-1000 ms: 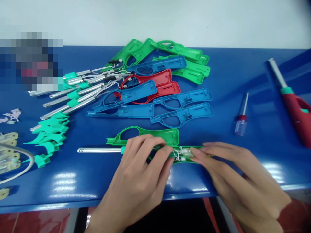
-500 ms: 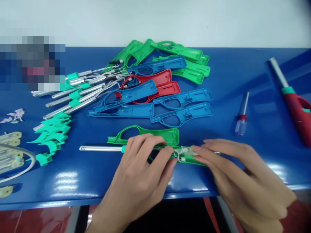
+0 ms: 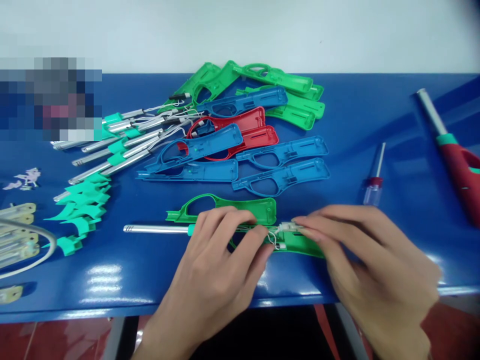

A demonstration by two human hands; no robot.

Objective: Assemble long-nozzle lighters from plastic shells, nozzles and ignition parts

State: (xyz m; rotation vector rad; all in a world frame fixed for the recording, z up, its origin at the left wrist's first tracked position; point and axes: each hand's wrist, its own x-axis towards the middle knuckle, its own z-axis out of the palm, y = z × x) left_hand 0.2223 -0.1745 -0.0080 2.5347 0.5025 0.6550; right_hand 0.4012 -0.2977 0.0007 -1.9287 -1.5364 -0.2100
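Toward 12 o'clock we see a plain, pale wall point(image 3: 225, 30), meeting the far edge of a glossy blue table point(image 3: 360, 110). Striped white light reflections point(image 3: 105, 282) shine on its surface at 8 o'clock, and darker bands of shadow point(image 3: 397, 122) slant across it between 2 and 3. Below the near edge, we find reddish floor tiles point(image 3: 62, 340) with pale joints at 8 o'clock, and more red floor point(image 3: 459, 325) at 4.
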